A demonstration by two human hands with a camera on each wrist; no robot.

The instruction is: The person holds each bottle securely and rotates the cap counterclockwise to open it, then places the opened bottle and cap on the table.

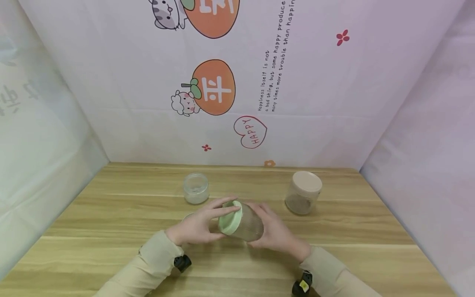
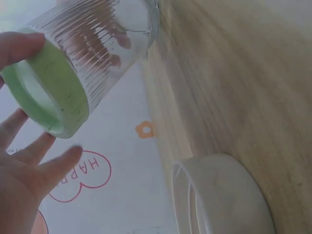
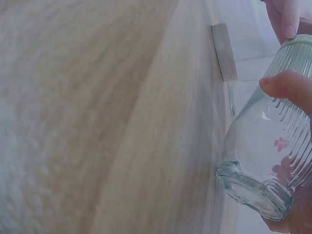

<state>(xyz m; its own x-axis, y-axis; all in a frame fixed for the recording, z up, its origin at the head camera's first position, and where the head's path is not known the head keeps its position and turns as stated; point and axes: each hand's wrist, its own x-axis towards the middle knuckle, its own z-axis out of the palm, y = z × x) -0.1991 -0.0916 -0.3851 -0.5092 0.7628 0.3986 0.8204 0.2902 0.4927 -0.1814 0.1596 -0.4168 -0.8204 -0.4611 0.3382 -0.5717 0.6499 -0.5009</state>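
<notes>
A clear ribbed glass jar with a pale green lid is held tilted above the table, its lid end toward the left. My right hand grips the jar's body, with the thumb on the glass in the right wrist view. My left hand is at the lid, its thumb and fingers spread around the rim. The left wrist view shows one digit pressing the lid's edge and other fingers partly behind it. Near the left hand lies a white lid, mostly hidden in the head view.
An open glass jar stands at the back, left of centre. Toward the back right is another clear jar with a cream lid. The wooden table meets a printed white cloth behind and at both sides.
</notes>
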